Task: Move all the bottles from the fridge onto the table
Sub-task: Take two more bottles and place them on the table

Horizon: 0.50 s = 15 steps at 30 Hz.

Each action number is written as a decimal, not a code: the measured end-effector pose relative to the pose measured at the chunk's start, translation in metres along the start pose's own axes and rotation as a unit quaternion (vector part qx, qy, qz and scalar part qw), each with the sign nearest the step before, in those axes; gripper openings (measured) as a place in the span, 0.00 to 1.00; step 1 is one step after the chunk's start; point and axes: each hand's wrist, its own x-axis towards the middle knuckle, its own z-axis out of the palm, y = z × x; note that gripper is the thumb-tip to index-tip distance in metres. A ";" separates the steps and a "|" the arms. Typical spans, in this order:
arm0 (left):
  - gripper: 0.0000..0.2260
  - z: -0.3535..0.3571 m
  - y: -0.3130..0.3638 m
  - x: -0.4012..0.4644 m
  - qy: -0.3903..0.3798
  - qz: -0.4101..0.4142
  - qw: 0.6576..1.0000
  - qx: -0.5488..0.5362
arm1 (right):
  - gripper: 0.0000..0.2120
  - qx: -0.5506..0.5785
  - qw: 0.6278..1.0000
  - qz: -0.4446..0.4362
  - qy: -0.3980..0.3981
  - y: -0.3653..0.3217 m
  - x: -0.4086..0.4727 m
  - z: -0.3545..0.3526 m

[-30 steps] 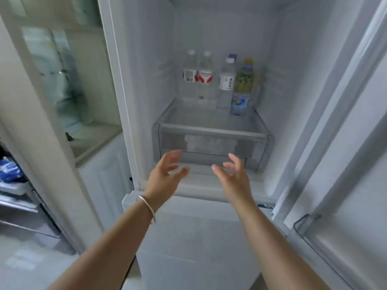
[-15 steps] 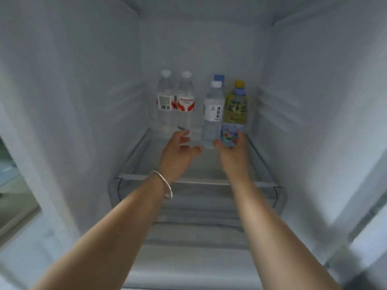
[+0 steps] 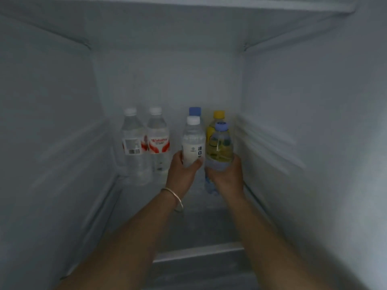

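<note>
Several bottles stand at the back of the fridge shelf (image 3: pixel 134 208). My left hand (image 3: pixel 181 172), a bangle on its wrist, grips a white-capped, white-labelled water bottle (image 3: pixel 193 141). My right hand (image 3: pixel 226 178) grips a yellow-drink bottle with a pale blue cap (image 3: pixel 220 144). Behind these two show a blue-capped bottle (image 3: pixel 195 111) and a yellow-capped bottle (image 3: pixel 218 115), mostly hidden. Two clear bottles with red-and-white labels (image 3: pixel 134 143) (image 3: pixel 158 141) stand untouched to the left.
The fridge's left wall (image 3: pixel 52 143) and ribbed right wall (image 3: pixel 293 143) close in on both sides. The ceiling of the compartment (image 3: pixel 188 21) is overhead. A shelf front edge (image 3: pixel 196 253) runs between my forearms.
My head and both hands have moved deeper into the fridge. The hands, open before, have closed around the two front bottles on the right.
</note>
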 end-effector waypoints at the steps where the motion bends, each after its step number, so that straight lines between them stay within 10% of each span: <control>1: 0.09 0.005 0.001 0.002 0.006 0.005 1.000 -0.017 | 0.18 0.005 1.000 -0.002 -0.001 -0.002 -0.002 -0.002; 6: 0.12 0.017 -0.002 0.004 0.049 0.034 0.997 -0.047 | 0.33 0.045 0.998 0.020 -0.030 0.001 -0.007 -0.005; 15: 0.19 -0.025 0.033 -0.038 0.069 0.055 0.988 -0.130 | 0.27 0.075 0.991 -0.071 -0.082 -0.060 -0.054 -0.039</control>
